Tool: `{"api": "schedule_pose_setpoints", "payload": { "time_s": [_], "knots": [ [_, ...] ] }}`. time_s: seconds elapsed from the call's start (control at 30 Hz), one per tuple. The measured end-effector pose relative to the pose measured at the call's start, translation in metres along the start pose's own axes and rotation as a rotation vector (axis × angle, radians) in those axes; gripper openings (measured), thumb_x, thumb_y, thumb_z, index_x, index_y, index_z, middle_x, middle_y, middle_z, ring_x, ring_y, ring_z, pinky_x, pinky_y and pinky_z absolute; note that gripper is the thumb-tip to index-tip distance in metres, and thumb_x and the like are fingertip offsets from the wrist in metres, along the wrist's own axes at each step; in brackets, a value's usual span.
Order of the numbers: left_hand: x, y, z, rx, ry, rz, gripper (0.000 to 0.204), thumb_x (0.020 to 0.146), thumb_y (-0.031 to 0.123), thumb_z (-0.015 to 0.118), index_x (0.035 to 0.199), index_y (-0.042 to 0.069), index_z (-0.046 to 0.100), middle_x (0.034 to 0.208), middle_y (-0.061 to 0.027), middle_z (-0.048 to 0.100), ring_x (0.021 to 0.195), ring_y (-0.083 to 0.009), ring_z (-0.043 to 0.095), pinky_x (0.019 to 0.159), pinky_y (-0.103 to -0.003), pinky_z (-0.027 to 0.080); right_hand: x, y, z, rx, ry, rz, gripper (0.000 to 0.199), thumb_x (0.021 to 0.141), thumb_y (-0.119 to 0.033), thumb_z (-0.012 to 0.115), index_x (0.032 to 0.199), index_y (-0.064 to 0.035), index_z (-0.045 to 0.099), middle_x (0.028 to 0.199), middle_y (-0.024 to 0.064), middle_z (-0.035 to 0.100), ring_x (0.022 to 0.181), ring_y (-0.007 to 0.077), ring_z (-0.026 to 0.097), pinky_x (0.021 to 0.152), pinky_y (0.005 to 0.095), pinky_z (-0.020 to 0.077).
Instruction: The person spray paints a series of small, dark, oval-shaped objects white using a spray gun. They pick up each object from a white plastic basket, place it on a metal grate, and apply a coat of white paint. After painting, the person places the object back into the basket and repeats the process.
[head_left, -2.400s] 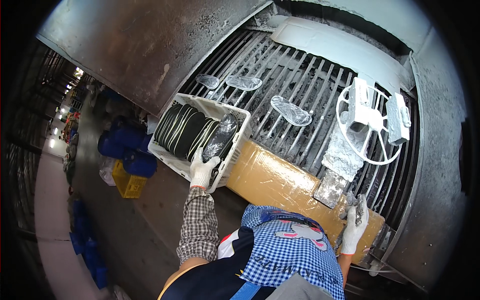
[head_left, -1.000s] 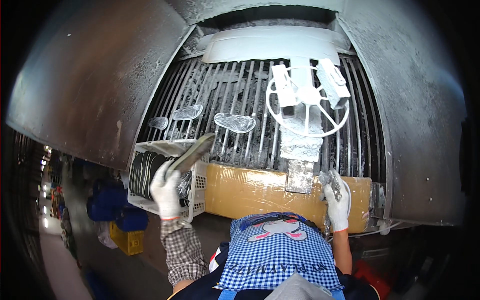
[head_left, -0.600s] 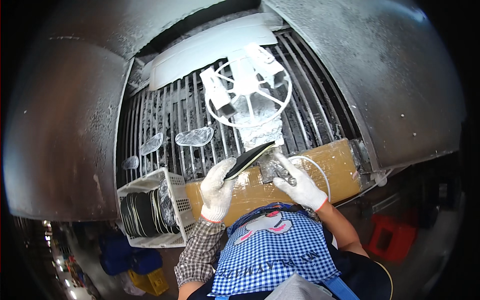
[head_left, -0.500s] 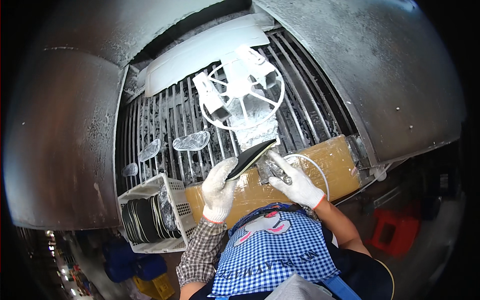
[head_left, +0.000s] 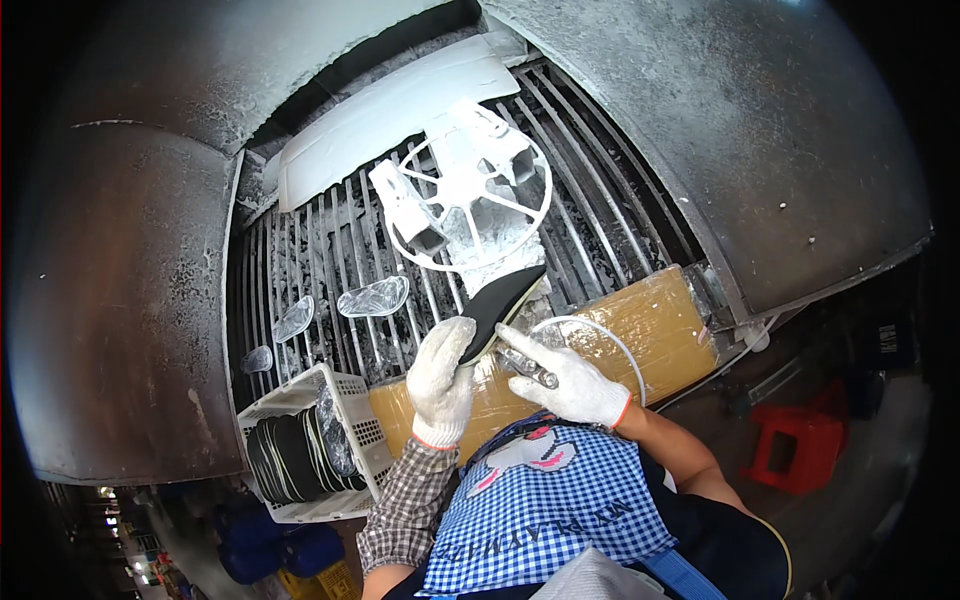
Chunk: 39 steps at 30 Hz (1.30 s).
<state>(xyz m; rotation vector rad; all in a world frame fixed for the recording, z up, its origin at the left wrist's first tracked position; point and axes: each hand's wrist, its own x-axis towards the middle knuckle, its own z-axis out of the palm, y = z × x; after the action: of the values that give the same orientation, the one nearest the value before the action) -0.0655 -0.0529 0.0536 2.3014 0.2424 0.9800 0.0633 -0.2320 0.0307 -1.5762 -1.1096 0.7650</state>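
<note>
My left hand (head_left: 441, 378), in a white knitted glove, grips one end of a black shoe insole (head_left: 498, 304) with a pale edge. The far end points up and right, over the lower part of a white-coated wheel stand. My gloved right hand (head_left: 570, 383) is closed around a metal spray gun (head_left: 545, 378), mostly hidden by the palm and fingers. Its outstretched index finger reaches the insole's near edge; whether it presses on it I cannot tell. A white hose (head_left: 612, 335) curves beside this hand.
Ahead stands a white spoked wheel (head_left: 474, 243) with two box-like holders over a metal grate (head_left: 350, 240). Clear foot-shaped pieces (head_left: 373, 297) lie on the grate. At left is a white crate (head_left: 375, 440) of black insoles. A tape-wrapped board (head_left: 650, 330) edges the grate; metal walls (head_left: 130, 300) flank it.
The insole has turned to show more of its black face. My right index finger has moved left to its near edge. The whole view has shifted slightly.
</note>
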Motion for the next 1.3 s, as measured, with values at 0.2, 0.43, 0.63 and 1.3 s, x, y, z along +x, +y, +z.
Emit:
{"api": "schedule_pose_setpoints", "payload": {
  "time_s": [0.2, 0.43, 0.63, 1.3],
  "knots": [
    [-0.007, -0.004, -0.003, -0.024, 0.001, -0.037, 0.045, 0.080, -0.017, 0.075, 0.124, -0.003, 0.075, 0.124, -0.0221, 0.075, 0.120, -0.0345, 0.072, 0.105, -0.040, 0.056, 0.006, 0.025, -0.010, 0.007, 0.089, 0.056, 0.071, 0.103, -0.028, 0.066, 0.166, -0.0096, 0.038, 0.159, 0.0246, 0.052, 0.147, 0.0370, 0.052, 0.121, 0.0407, 0.0409],
    [-0.010, -0.014, -0.006, -0.054, -0.004, -0.028, 0.046, 0.082, -0.018, 0.071, 0.125, -0.003, 0.074, 0.125, -0.0216, 0.075, 0.120, -0.0322, 0.072, 0.105, -0.039, 0.056, 0.014, 0.047, -0.024, 0.047, 0.182, 0.255, 0.073, 0.101, -0.030, 0.069, 0.165, -0.0099, 0.039, 0.158, 0.0228, 0.054, 0.145, 0.0345, 0.054, 0.120, 0.0398, 0.0417],
    [-0.012, -0.018, -0.008, -0.214, 0.086, -0.323, 0.042, 0.091, -0.013, 0.068, 0.132, -0.005, 0.068, 0.126, -0.0161, 0.074, 0.114, -0.0237, 0.072, 0.100, -0.034, 0.057, 0.004, 0.048, -0.046, 0.013, 0.440, 0.293, 0.071, 0.100, -0.027, 0.069, 0.162, -0.0085, 0.042, 0.137, 0.0222, 0.069, 0.125, 0.0307, 0.068, 0.108, 0.0383, 0.0503],
    [0.191, -0.038, -0.052, -1.039, 0.222, -0.604, 0.042, 0.103, 0.003, 0.056, 0.144, -0.004, 0.053, 0.125, -0.0196, 0.066, 0.099, -0.0255, 0.074, 0.072, -0.037, 0.070, -0.049, 0.070, -0.061, 0.086, 0.537, 0.347, 0.070, 0.100, -0.027, 0.067, 0.159, 0.0025, 0.044, 0.147, 0.0247, 0.063, 0.136, 0.0299, 0.061, 0.114, 0.0375, 0.0445]
  ]
}}
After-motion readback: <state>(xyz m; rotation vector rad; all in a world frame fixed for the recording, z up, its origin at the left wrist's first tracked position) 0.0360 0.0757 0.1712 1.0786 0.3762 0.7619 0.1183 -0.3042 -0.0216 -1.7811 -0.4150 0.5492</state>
